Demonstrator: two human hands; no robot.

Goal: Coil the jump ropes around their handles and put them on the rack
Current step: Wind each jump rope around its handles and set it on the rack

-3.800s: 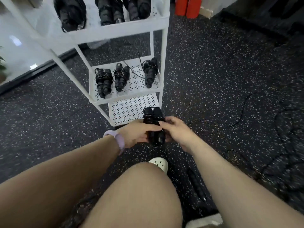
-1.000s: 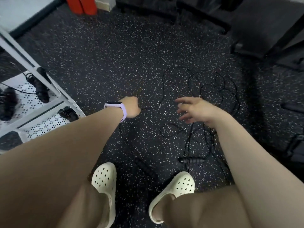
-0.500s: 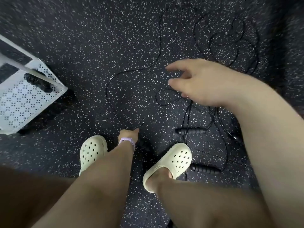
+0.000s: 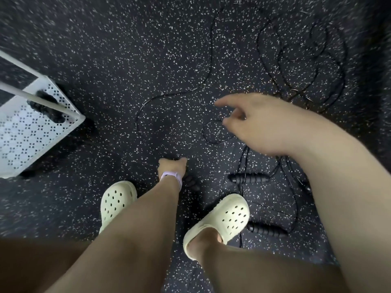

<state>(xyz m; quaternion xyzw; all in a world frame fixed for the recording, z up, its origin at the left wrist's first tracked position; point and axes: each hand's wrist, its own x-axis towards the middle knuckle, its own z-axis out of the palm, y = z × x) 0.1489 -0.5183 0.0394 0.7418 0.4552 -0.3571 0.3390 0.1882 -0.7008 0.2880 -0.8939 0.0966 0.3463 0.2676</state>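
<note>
Two hands reach toward the speckled floor (image 4: 105,60). The left hand (image 4: 172,164), a lilac band at its wrist, is down at the floor between the pale clogs (image 4: 222,218), its grip closed round the end of a black jump-rope handle (image 4: 191,182) that lies just beside the wrist. From there a thin black rope (image 4: 209,66) snakes away across the floor. The right hand (image 4: 260,125) hovers above the floor with a loose, empty grip, forefinger stretched out, over a small loop of rope. More rope lies tangled (image 4: 306,56) toward the floor's far right, and two further ribbed handles (image 4: 249,178) rest near the right clog. The white perforated rack (image 4: 25,132) stands at the left edge, one coiled rope (image 4: 45,106) on its lowest shelf.
</note>
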